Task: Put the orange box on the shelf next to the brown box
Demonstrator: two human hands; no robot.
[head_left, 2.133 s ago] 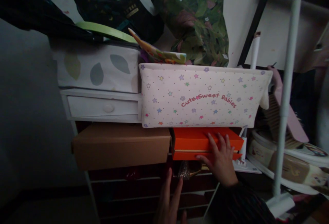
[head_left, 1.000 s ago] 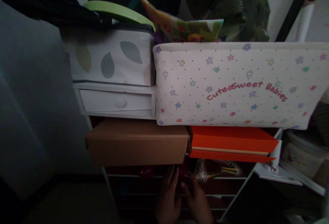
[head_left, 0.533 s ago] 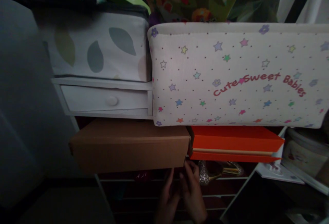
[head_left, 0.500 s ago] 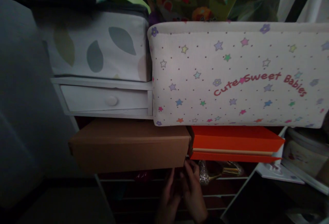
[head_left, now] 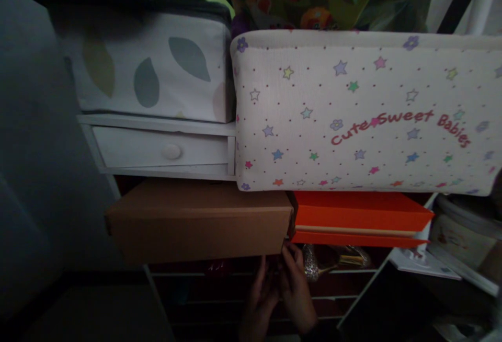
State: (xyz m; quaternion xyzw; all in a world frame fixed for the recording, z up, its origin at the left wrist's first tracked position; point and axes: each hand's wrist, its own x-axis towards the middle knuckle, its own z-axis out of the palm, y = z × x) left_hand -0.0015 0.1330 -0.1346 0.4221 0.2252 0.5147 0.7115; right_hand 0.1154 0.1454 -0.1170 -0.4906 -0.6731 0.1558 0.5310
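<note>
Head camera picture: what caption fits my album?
Two hands reach into a dark shelf under a brown cardboard box and flat orange box.

The scene is dim overall, with light falling from above and to the right: the star-print bin (head_left: pixel 364 112) well above the hands is the brightest surface, evenly lit and without glare. The leaf-print box (head_left: pixel 152 65) up and to the left is greyer, and its top edge sinks into shadow. Light fades sharply downward, so the left hand (head_left: pixel 261 300) and right hand (head_left: pixel 296 292) sit in deep shade under the brown box (head_left: pixel 196 221), their outlines soft and grainy. The orange box (head_left: pixel 361 216), up and right of the hands, keeps saturated colour. The far left is a murky, featureless grey. Straight edges bow toward the frame's borders, and corners smear slightly
</note>
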